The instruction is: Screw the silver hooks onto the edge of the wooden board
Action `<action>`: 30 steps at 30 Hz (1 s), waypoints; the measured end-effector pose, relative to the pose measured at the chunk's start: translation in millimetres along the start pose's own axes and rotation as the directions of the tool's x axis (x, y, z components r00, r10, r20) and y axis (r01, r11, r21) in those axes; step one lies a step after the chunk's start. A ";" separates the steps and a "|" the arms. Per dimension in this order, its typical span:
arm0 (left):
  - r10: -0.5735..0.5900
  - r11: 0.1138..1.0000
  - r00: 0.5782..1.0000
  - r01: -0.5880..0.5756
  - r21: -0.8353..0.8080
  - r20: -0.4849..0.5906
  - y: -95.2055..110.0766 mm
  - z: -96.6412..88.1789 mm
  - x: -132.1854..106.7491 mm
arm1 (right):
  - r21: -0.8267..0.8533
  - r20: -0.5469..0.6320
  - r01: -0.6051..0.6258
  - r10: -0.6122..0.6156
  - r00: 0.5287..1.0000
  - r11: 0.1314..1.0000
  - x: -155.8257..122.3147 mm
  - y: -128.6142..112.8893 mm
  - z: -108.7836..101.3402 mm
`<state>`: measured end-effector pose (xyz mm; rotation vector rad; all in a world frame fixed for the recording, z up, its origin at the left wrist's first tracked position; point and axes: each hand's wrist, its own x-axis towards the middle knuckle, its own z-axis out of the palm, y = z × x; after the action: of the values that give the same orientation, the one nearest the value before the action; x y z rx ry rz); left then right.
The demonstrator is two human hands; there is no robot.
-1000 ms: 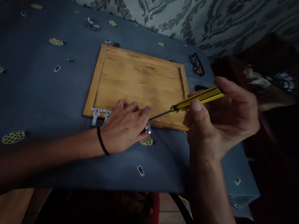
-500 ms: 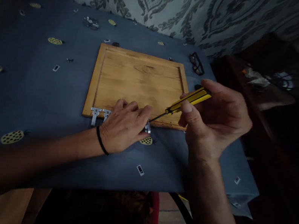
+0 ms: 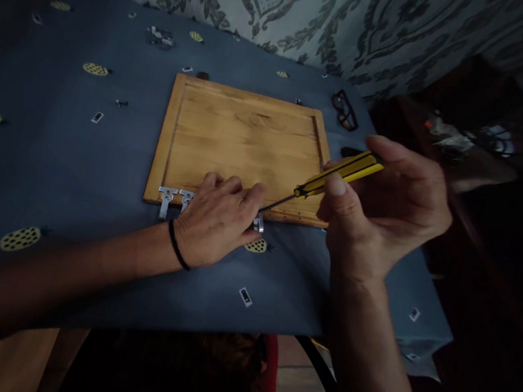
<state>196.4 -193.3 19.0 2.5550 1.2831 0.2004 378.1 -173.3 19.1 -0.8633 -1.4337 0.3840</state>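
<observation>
A wooden cabinet door [image 3: 240, 145] lies flat, with metal hinges [image 3: 166, 202] along its near edge. My left hand [image 3: 219, 222] rests over that edge, fingers curled, thumb and index finger against another metal hinge [image 3: 258, 223] that it partly covers. In my right hand [image 3: 379, 209] is a screwdriver [image 3: 340, 176] with a yellow and black handle, pinched between thumb and fingers. Its shaft slants down to the left, and the tip meets the hinge beside my left index finger. Whether a screw sits under the tip is too small to tell.
The table has a blue cloth [image 3: 46, 166] with a pineapple print. Eyeglasses [image 3: 344, 110] lie behind the door on the right. More metal hardware [image 3: 159, 37] is at the back, and a small screw [image 3: 121, 103] lies to the left. A patterned wall [image 3: 273, 4] stands behind.
My right hand has shifted slightly to the right, and the screwdriver handle has moved with it. The tip stays at the hinge. My left hand has hardly moved.
</observation>
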 end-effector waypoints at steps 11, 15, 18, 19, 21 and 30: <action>0.011 1.000 1.000 -0.011 0.004 -0.026 -0.7 1.3 0.2 | 0.049 0.030 0.077 -0.079 0.996 0.996 0.9 0.8 0.8; 0.004 1.000 1.000 -0.004 0.002 -0.021 -0.7 1.3 0.3 | 0.092 -0.006 0.131 -0.131 0.991 0.987 4.0 5.5 -3.4; 0.007 1.000 1.000 -0.007 -0.004 -0.023 -0.5 1.2 0.0 | 0.100 0.010 0.143 -0.145 0.989 0.985 5.9 6.7 -5.0; 0.008 1.000 1.000 -0.009 -0.004 -0.025 -0.4 1.2 -0.1 | 0.102 0.013 0.142 -0.144 0.989 0.985 6.1 6.6 -5.1; 0.009 1.000 1.000 -0.009 -0.003 -0.025 -0.3 1.0 -0.1 | 0.101 0.006 0.131 -0.132 0.991 0.986 6.0 5.8 -4.8; 0.012 1.000 0.999 -0.013 -0.013 -0.036 -0.9 1.6 -0.1 | 0.113 0.005 0.140 -0.141 0.990 0.984 5.0 6.2 -5.6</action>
<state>196.0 -193.1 17.2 2.5598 1.2745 0.2584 385.9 -167.3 18.7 -0.6656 -1.4610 0.3598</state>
